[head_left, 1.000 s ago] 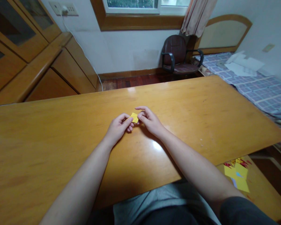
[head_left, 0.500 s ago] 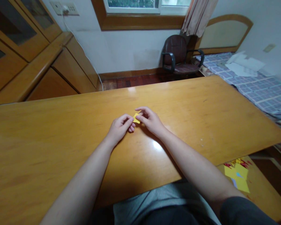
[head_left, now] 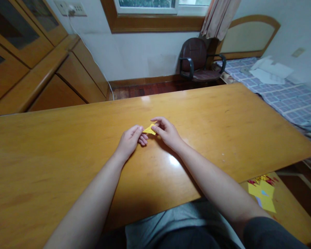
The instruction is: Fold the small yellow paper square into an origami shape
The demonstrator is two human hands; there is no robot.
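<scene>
A small piece of folded yellow paper [head_left: 150,129] is held between my two hands, just over the wooden table [head_left: 67,155]. My left hand [head_left: 131,140] pinches its narrow, pointed left end between thumb and fingers. On the wider right part, the thumb of my right hand [head_left: 167,133] presses from the front, while its fingers curl behind; the index finger stretches out past the paper. My fingers hide both ends of the paper and its back.
Sheets of yellow paper [head_left: 268,200] lie on a lower surface at the right, beside red-and-yellow folded pieces [head_left: 261,180]. Beyond the table stand a dark chair [head_left: 194,58] and a bed [head_left: 282,93] with a checked cover. Wooden cabinets [head_left: 49,69] line the left.
My left hand has shifted slightly left and now pinches the paper nearer its tip, so more of the paper shows. My right hand has barely moved.
</scene>
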